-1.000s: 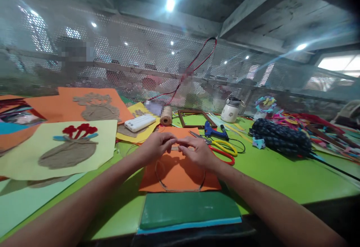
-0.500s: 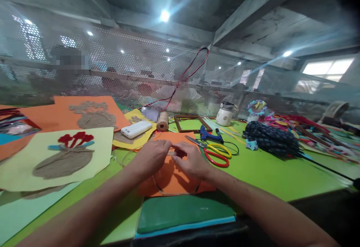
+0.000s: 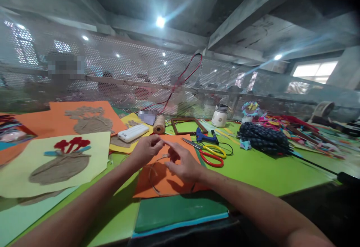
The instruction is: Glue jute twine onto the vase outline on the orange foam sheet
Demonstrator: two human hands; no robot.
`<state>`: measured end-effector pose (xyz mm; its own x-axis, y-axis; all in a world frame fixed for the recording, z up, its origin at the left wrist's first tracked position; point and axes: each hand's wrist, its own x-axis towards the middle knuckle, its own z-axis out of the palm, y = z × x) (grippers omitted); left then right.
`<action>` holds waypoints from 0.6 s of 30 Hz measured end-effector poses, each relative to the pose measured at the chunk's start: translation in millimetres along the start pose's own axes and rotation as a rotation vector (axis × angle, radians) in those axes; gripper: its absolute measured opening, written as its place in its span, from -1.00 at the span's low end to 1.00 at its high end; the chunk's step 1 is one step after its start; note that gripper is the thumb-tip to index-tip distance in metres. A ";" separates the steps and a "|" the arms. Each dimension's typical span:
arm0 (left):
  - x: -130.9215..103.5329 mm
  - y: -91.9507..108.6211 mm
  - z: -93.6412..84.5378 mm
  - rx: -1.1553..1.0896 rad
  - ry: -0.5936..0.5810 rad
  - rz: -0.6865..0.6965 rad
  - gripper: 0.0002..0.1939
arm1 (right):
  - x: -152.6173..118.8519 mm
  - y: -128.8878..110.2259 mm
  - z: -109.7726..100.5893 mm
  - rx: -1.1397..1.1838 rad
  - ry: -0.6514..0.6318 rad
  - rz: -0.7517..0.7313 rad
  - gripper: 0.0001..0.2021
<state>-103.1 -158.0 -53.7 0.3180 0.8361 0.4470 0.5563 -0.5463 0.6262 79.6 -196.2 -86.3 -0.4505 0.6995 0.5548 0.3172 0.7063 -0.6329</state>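
Over an orange sheet (image 3: 176, 187) my two hands meet near its upper edge. My left hand (image 3: 147, 149) is closed in a pinch; what it holds is too small to make out. Touching or nearly touching it, my right hand (image 3: 184, 160) has its index finger stretched forward and its thumb apart. Thin twine (image 3: 151, 179) curves in a loop on the orange sheet below the hands. Beneath the sheet lies a green book or pad (image 3: 182, 211). Scissors (image 3: 209, 153) with red and yellow handles lie just right of the sheet.
Behind are a twine spool (image 3: 159, 124), a white power bank (image 3: 133, 133), a brown frame (image 3: 188, 126) and a blue glue gun (image 3: 206, 137). Paper pictures (image 3: 97, 157) lie left. A white bottle (image 3: 219, 116) and dark folded umbrella (image 3: 261, 138) stand or lie right.
My left hand has drawn back slightly from the right one and shows its curled fingers. More of the twine loop shows. The whole view has shifted a little.
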 end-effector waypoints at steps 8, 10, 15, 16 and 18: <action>-3.2 1.8 -5.3 -0.490 -0.144 -0.218 -0.63 | -3.0 1.3 -3.0 -0.075 -0.040 -0.026 -0.25; -4.3 -0.2 -5.6 -0.555 -0.182 -0.222 -0.61 | -3.9 1.4 -4.6 -0.118 -0.043 -0.047 -0.24; -4.5 -2.6 -4.5 -0.532 -0.211 -0.192 -0.59 | -5.4 -1.9 -7.3 -0.102 -0.060 -0.041 -0.24; -4.3 -2.2 -4.2 -0.510 -0.204 -0.185 -0.59 | -5.7 -2.3 -7.3 -0.097 -0.064 -0.036 -0.24; -4.2 -0.5 -4.0 -0.466 -0.198 -0.173 -0.59 | -6.1 -2.3 -6.9 -0.082 -0.075 -0.027 -0.22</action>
<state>-107.8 -161.4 -53.4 0.4160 0.8844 0.2114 0.2280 -0.3265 0.9173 87.4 -201.4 -84.5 -0.5198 0.6721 0.5274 0.3698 0.7335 -0.5702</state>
